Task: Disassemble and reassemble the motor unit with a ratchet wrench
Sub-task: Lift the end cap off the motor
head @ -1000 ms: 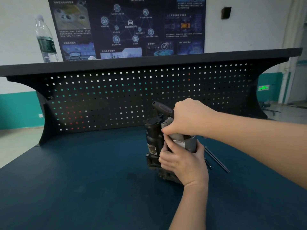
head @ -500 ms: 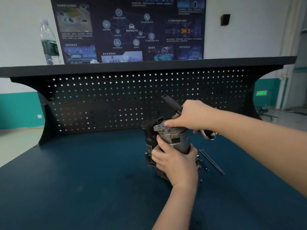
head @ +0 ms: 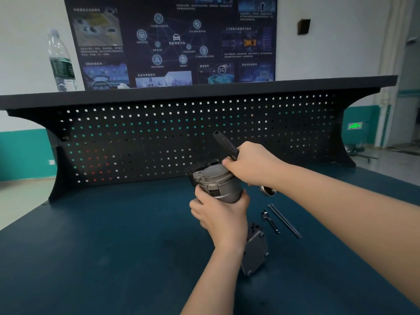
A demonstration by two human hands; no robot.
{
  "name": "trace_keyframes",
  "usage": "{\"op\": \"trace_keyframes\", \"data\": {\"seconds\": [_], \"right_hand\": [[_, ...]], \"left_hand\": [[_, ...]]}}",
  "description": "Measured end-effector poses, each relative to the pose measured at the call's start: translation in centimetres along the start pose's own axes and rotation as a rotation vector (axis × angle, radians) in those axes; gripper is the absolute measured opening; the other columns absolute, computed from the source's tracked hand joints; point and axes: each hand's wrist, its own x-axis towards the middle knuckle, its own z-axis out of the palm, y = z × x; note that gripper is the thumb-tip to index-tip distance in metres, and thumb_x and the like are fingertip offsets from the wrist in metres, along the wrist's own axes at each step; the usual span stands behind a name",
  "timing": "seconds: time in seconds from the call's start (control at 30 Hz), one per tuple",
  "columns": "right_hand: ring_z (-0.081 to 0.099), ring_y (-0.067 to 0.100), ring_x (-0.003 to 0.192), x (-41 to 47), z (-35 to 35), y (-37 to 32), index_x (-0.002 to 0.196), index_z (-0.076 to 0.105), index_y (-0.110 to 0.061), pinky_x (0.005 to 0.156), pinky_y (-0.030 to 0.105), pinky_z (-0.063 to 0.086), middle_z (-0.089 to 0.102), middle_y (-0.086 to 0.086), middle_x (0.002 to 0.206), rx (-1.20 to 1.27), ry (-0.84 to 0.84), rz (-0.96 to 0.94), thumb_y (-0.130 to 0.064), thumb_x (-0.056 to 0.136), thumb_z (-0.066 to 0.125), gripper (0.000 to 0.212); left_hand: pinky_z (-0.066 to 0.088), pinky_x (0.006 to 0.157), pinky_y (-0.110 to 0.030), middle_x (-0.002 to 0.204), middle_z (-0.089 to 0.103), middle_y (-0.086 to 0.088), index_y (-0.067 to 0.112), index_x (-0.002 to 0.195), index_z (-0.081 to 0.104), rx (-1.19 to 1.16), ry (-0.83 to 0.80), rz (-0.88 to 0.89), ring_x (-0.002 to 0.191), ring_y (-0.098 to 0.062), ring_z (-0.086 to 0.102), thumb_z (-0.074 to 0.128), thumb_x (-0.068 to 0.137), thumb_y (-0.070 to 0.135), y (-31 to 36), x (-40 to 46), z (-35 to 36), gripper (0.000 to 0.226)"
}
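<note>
A dark blue matte workbench top (head: 109, 258) fills the lower part of the view, and at its far edge stands a black perforated metal back panel (head: 159, 142) with rows of small square holes, capped by a flat black shelf (head: 204, 88). On the wall behind hangs a large dark poster (head: 172, 39) of diagrams and small pictures, and a clear plastic water bottle with a green label (head: 61, 62) stands upright on the shelf's left end. Near the middle of the bench the grey cylindrical metal motor housing (head: 218, 183) is held up above the surface, its flat end cap tilted toward the camera and a black part showing behind its top left. Below and to the right of it a dark grey metal base piece (head: 254, 251) lies on the bench, apart from the housing. Just right of that lie a long thin black bolt (head: 285, 221) and a shorter dark bolt (head: 271, 222), side by side, not touching. The left hand (head: 221, 214) reaches up from below and wraps its fingers around the lower body of the housing, hiding that part. The right hand (head: 252, 163) comes in from the right with a bent wrist and grips the black-handled ratchet wrench (head: 226, 144); the handle points up and left out of the fist, the shiny head shows below the wrist, and the thumb tip touches the housing's top rim.
</note>
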Motion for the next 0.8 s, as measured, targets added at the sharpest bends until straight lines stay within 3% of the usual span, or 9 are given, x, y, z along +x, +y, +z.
{"op": "trace_keyframes", "data": {"seconds": [0.2, 0.27, 0.37, 0.43, 0.53, 0.6, 0.67, 0.73, 0.8], "right_hand": [[0.049, 0.012, 0.041, -1.1, -0.4, 1.8, 0.062, 0.052, -0.016, 0.041, 0.019, 0.040, 0.045, -0.008, 0.043, 0.132, 0.045, 0.022, -0.031, 0.092, 0.055, 0.034], [0.050, 0.009, 0.038, -1.5, -0.4, 2.2, 0.080, 0.066, -0.007, 0.042, 0.020, 0.043, 0.053, -0.005, 0.047, 0.184, 0.023, 0.018, -0.036, 0.090, 0.055, 0.033], [0.046, 0.006, 0.034, -1.8, 0.1, 2.6, 0.103, 0.068, -0.005, 0.042, 0.019, 0.043, 0.064, 0.013, 0.069, 0.310, 0.017, 0.020, -0.045, 0.092, 0.054, 0.044], [0.042, 0.008, 0.034, -2.0, 0.5, 3.0, 0.098, 0.067, -0.002, 0.041, 0.020, 0.042, 0.052, 0.009, 0.062, 0.451, 0.052, 0.052, -0.045, 0.094, 0.052, 0.045], [0.043, 0.011, 0.037, -2.1, 1.2, 4.5, 0.073, 0.058, -0.007, 0.043, 0.024, 0.045, 0.047, 0.003, 0.058, 0.676, 0.116, 0.192, -0.045, 0.095, 0.050, 0.044], [0.050, 0.015, 0.048, -2.1, 2.2, 6.3, 0.066, 0.050, -0.013, 0.053, 0.028, 0.046, 0.050, 0.001, 0.058, 0.563, 0.156, 0.265, -0.054, 0.093, 0.044, 0.050], [0.058, 0.020, 0.060, -2.4, 3.6, 8.2, 0.067, 0.055, -0.014, 0.061, 0.030, 0.044, 0.060, 0.002, 0.062, 0.347, 0.181, 0.304, -0.066, 0.090, 0.035, 0.061], [0.063, 0.021, 0.054, -2.8, 5.2, 9.6, 0.069, 0.063, -0.010, 0.053, 0.028, 0.045, 0.063, 0.004, 0.055, 0.391, 0.152, 0.314, -0.071, 0.087, 0.037, 0.069], [0.063, 0.022, 0.045, -3.3, 6.9, 10.7, 0.070, 0.063, -0.003, 0.044, 0.028, 0.049, 0.062, 0.009, 0.050, 0.521, 0.079, 0.306, -0.062, 0.087, 0.053, 0.062]], "left_hand": [[0.042, 0.092, -0.045, 0.103, 0.030, 0.003, 0.015, 0.136, 0.029, 0.023, -0.057, 0.045, 0.106, -0.017, 0.028, 0.079, 0.060, 0.043, 0.2, -0.2, -1.0, 0.096], [0.042, 0.094, -0.045, 0.104, 0.030, 0.004, 0.017, 0.136, 0.029, 0.016, -0.075, 0.050, 0.103, -0.014, 0.026, 0.079, 0.059, 0.044, 0.1, -0.2, -1.7, 0.096], [0.041, 0.095, -0.043, 0.106, 0.031, 0.004, 0.017, 0.137, 0.029, 0.011, -0.085, 0.071, 0.104, -0.014, 0.029, 0.080, 0.058, 0.045, -0.1, -0.2, -3.0, 0.097], [0.040, 0.094, -0.042, 0.106, 0.032, 0.004, 0.016, 0.137, 0.030, 0.012, -0.065, 0.087, 0.103, -0.014, 0.029, 0.080, 0.057, 0.044, -0.3, -0.1, -3.8, 0.098], [0.037, 0.092, -0.038, 0.103, 0.030, 0.004, 0.015, 0.137, 0.031, 0.024, 0.000, 0.106, 0.097, -0.010, 0.024, 0.081, 0.056, 0.045, -0.6, -0.3, -4.7, 0.099], [0.036, 0.091, -0.037, 0.103, 0.030, 0.004, 0.015, 0.137, 0.031, 0.029, 0.027, 0.104, 0.097, -0.011, 0.024, 0.081, 0.056, 0.045, -0.7, -0.4, -5.0, 0.099], [0.035, 0.088, -0.035, 0.104, 0.031, 0.003, 0.014, 0.137, 0.031, 0.026, 0.039, 0.107, 0.099, -0.013, 0.026, 0.081, 0.057, 0.045, -0.7, -0.5, -5.2, 0.100], [0.031, 0.085, -0.031, 0.104, 0.030, 0.003, 0.013, 0.138, 0.031, 0.023, 0.041, 0.125, 0.099, -0.013, 0.026, 0.081, 0.057, 0.046, -0.7, -0.5, -5.3, 0.101], [0.029, 0.085, -0.029, 0.104, 0.030, 0.003, 0.012, 0.138, 0.030, 0.039, 0.033, 0.140, 0.098, -0.011, 0.024, 0.081, 0.057, 0.046, -0.7, -0.5, -5.1, 0.101]]}}
